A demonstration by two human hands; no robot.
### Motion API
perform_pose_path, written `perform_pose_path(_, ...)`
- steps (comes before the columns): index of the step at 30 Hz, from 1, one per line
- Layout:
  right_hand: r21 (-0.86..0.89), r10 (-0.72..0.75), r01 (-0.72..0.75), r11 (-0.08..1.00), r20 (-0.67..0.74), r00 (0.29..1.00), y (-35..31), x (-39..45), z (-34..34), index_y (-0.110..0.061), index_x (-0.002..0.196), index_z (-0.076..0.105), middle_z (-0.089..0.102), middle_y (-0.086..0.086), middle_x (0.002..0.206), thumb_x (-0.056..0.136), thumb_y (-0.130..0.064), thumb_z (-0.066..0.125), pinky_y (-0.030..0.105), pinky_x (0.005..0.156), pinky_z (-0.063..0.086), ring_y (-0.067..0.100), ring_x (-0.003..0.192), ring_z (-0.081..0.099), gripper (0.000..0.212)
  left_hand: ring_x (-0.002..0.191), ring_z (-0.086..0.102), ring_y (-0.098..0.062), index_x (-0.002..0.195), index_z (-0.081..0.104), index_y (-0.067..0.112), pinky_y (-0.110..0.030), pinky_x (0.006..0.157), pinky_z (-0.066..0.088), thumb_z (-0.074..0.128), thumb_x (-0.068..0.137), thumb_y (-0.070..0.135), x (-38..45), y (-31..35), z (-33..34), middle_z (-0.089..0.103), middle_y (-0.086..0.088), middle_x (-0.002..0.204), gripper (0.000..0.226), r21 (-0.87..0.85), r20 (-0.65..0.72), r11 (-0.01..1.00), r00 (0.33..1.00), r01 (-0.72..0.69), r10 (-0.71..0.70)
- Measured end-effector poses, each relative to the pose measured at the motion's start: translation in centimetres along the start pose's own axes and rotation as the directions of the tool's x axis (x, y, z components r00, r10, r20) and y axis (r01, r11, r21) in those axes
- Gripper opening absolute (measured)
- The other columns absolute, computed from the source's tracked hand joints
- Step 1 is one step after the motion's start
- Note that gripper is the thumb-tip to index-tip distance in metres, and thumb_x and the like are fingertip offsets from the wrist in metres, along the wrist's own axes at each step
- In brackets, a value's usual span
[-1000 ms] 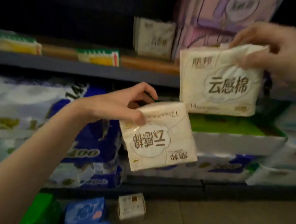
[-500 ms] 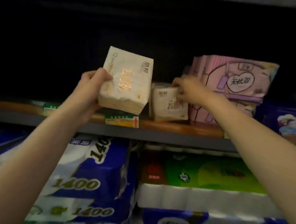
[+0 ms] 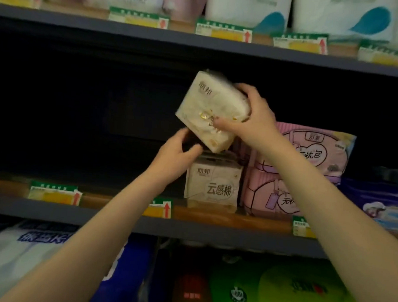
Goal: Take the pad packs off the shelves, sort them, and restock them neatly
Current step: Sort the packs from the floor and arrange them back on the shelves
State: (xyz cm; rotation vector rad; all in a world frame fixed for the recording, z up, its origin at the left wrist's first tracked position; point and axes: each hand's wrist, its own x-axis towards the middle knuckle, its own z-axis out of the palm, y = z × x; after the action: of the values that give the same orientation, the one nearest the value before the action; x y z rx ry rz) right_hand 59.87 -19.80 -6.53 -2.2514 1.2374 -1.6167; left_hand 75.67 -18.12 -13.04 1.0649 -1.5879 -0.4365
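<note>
Cream pad pack (image 3: 211, 111) — tilted, gripped by right hand (image 3: 254, 121).

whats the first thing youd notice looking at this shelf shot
A tilted cream pad pack held up in the dark middle shelf bay, the right hand gripping its upper right side and the left hand at its lower corner. Just below stands a matching cream pack, beside stacked pink packs.

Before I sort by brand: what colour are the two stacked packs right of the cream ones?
Pink packs, with a bag drawing, clearest in the head view.
</note>
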Motion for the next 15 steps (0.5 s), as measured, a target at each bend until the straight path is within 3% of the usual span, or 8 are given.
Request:
perform_pose_path(2, -0.352, -0.027, 0.055, 0.934, 0.085, 0.996, 0.8, 1.5, 0.5, -0.027, 0.140, 0.037, 0.043, 0.005, 0.126, 0.070, -0.028, 0.080, 0.027, 0.090, 0.038, 0.019, 0.112, 0.046, 0.082, 0.124, 0.045, -0.012, 0.136, 0.046, 0.020, -0.020, 0.090, 0.037, 0.057, 0.091, 0.020, 0.3, -1.2, -0.2, 0.049, 0.003, 0.137, 0.046, 0.295, 0.122, 0.955, 0.993, -0.041, 0.005)
perform_pose_path(6, -0.746, -0.052, 0.207, 0.633, 0.226, 0.973, 3.7, 3.0, 3.6, -0.020, 0.142, 0.037, 0.041, 0.009, 0.141, 0.088, -0.017, 0.062, 0.039, 0.095, 0.039, 0.031, 0.128, 0.036, 0.059, 0.124, 0.047, -0.014, 0.133, 0.050, 0.021, -0.030, 0.102, 0.041, 0.061, 0.089, 0.019, 0.5, -2.5, 0.6, 0.051, 0.001, 0.135, 0.045, 0.478, 0.297, 0.866, 0.955, -0.147, -0.002)
perform_pose_path(10, -0.831, -0.069, 0.289, 0.476, 0.293, 0.954, 5.6, 3.5, 4.3, -0.022, 0.145, 0.028, 0.035, 0.006, 0.144, 0.082, -0.024, 0.068, 0.044, 0.101, 0.032, 0.030, 0.131, 0.028, 0.074, 0.124, 0.047, -0.010, 0.132, 0.051, 0.025, -0.034, 0.106, 0.040, 0.066, 0.086, 0.023, 2.1, -2.9, 0.1, 0.053, 0.006, 0.133, 0.048, 0.528, 0.356, 0.827, 0.934, -0.194, -0.008)
perform_pose_path(15, -0.792, -0.084, 0.328, 0.515, 0.334, 0.939, 7.9, 5.2, 5.4, -0.026, 0.145, 0.027, 0.024, 0.009, 0.146, 0.085, -0.009, 0.060, 0.043, 0.100, 0.034, 0.032, 0.131, 0.026, 0.071, 0.119, 0.050, -0.008, 0.127, 0.056, 0.025, -0.029, 0.103, 0.041, 0.070, 0.082, 0.028, 3.3, -3.1, 0.6, 0.055, 0.007, 0.129, 0.047, 0.585, 0.380, 0.776, 0.925, -0.236, -0.006)
